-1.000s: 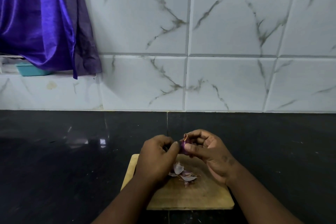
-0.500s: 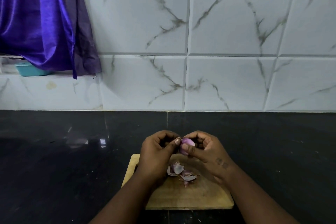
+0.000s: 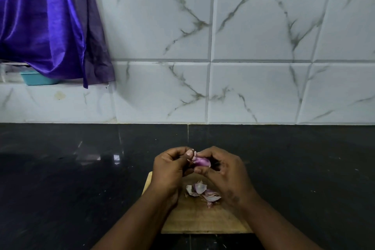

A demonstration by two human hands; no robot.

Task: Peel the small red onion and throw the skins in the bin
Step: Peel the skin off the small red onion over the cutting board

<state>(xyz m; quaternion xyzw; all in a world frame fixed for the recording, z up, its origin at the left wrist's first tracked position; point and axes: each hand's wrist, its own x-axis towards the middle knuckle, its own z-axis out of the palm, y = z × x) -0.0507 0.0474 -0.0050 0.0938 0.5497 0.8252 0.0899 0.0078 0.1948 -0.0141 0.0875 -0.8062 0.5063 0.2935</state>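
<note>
Head view, largest first: white marble-veined tile wall (image 3: 253, 46) across the back, black polished stone counter (image 3: 60, 189) below it. Purple satin curtain (image 3: 44, 22) hanging at upper left, teal tub (image 3: 38, 80) on the ledge just beneath its hem. Wooden chopping board (image 3: 203, 221) near the front edge of the counter, partly covered by both forearms. Left hand (image 3: 169, 170) curled above the board's far end, thumb and forefinger pinched on a pale flap of skin at the onion's left tip. Right hand (image 3: 225, 168) opposite, fingers curled around the small red onion (image 3: 201, 162), thumb beneath it, bulb held in the air above the board between the two hands. Glossy purple flesh showing on the bulb's upper side. Loose pile of onion skins (image 3: 200, 191) lying on the board, below the hands and just beside the right wrist.
</note>
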